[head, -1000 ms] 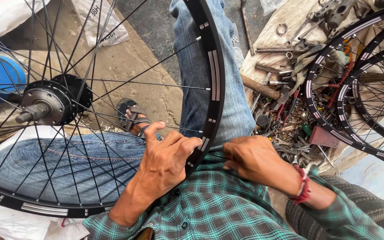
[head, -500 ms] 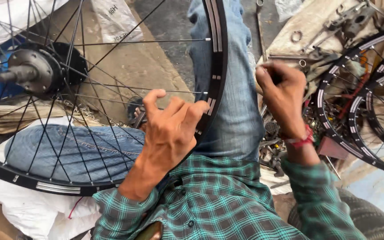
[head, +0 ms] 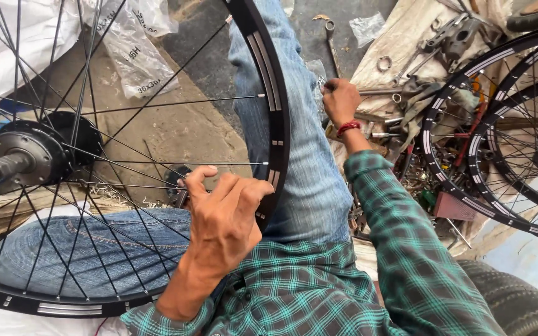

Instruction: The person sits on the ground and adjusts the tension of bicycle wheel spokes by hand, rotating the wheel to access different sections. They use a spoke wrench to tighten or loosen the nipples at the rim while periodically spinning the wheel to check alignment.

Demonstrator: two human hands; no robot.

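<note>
From the head camera I look down at my own lap: I am seated in blue jeans and a green checked shirt, with a black bicycle wheel [head: 275, 124] resting across my left thigh. Its rim curves from the top centre down past my knee and round along the bottom left, and thin spokes [head: 175, 102] run from it to a metal hub [head: 23, 155] at the left edge. My left hand [head: 222, 214] sits at the inner side of the rim near the lower middle, fingers spread and curled, thumb and fingertips touching the rim and the spoke ends there; I cannot tell if it pinches anything small. My right hand [head: 339, 99], with a red thread bracelet at the wrist, is stretched well away to the upper right, fingers closed together over a heap of small metal parts and tools [head: 406, 81] lying on a pale cloth; what it holds, if anything, is hidden. Two more black wheels [head: 468, 124] lean at the right edge, and a plastic bag [head: 135, 53] lies at the upper left.
</note>
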